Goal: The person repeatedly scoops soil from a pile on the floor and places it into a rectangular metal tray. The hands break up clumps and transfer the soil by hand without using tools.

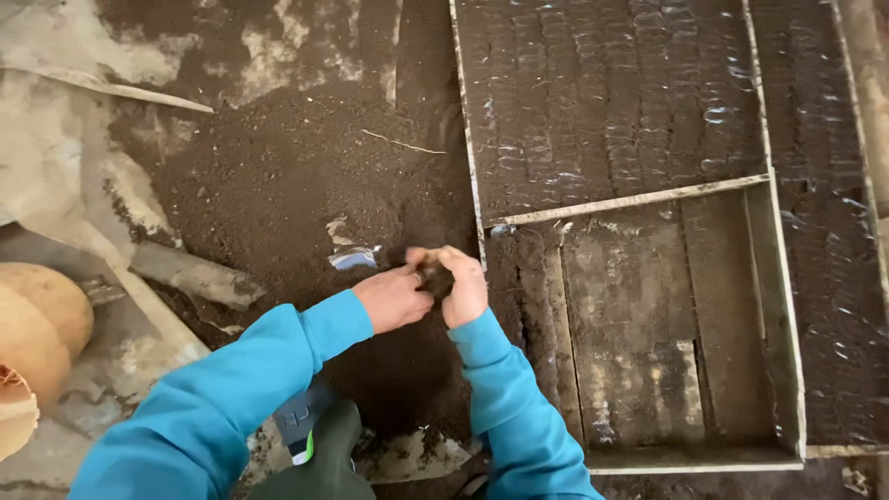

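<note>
both hands, left hand (pixel 394 298) and right hand (pixel 463 289), pinch a small clod of dark soil (pixel 433 276) between fingertips above the soil heap (pixel 296 185), left of a wooden frame (pixel 776 306); it looks light and crumbly, best cupped from beneath.

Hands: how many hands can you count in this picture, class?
2. The left hand and right hand meet over the dark soil, pinching a small clump of soil between them. None seem hidden.

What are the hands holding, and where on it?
A small dark clump of soil, pinched between the left hand and right hand by its two sides, fingertips meeting over it, above the soil pile.
</note>
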